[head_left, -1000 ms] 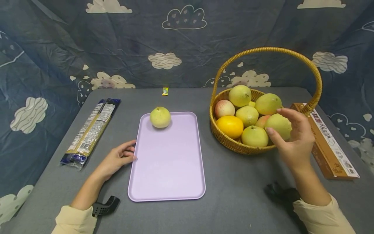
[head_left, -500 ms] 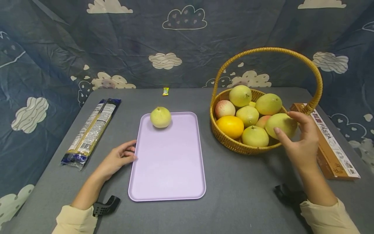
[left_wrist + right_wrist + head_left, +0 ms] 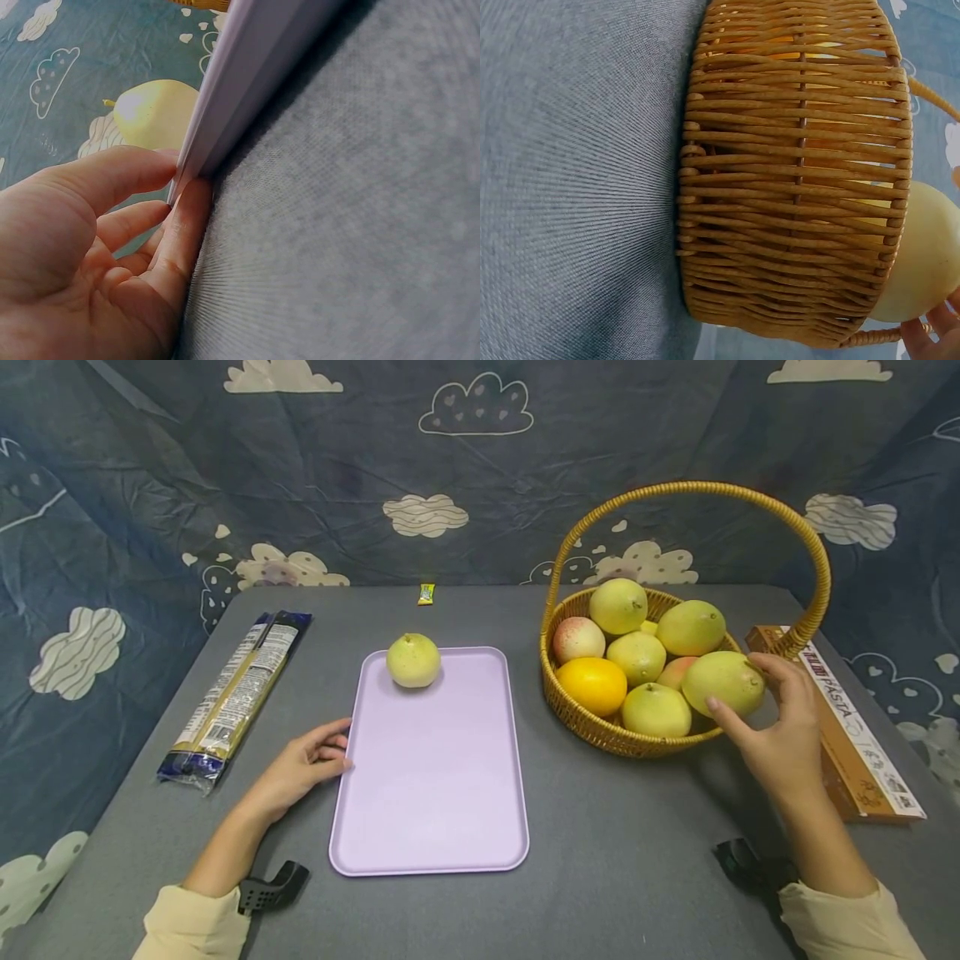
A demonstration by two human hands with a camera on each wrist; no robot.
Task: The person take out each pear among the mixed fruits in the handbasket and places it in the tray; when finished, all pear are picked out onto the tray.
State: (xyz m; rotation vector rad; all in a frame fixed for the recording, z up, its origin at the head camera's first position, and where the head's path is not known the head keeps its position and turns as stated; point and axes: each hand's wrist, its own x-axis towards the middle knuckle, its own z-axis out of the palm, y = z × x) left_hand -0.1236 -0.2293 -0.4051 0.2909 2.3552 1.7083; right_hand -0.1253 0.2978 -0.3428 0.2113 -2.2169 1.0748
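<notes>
In the head view my right hand [image 3: 783, 735] holds a large oval yellow-green fruit [image 3: 723, 683] at the right rim of the wicker basket [image 3: 630, 743]. The thumb lies at its near side and the fingers at its right end. The right wrist view shows this fruit [image 3: 922, 251] above the rim, with fingertips [image 3: 915, 341] against it. My left hand [image 3: 300, 768] pinches the left edge of the lilac tray [image 3: 431, 777]; the left wrist view shows thumb and fingers at the tray rim [image 3: 196, 131]. A round yellow-green fruit [image 3: 413, 661] sits at the tray's far left corner.
The basket also holds an orange-yellow fruit [image 3: 592, 686], a peach [image 3: 577, 639] and several yellow-green fruits, under a tall handle [image 3: 697, 487]. A pasta box [image 3: 847, 735] lies right of it, a long packet [image 3: 232, 697] at left. A small yellow sachet [image 3: 426, 594] lies at the back.
My right hand has moved slightly right and taken hold of the oval fruit, which has shifted and turned a little to the right. The left hand and the tray have stayed put.
</notes>
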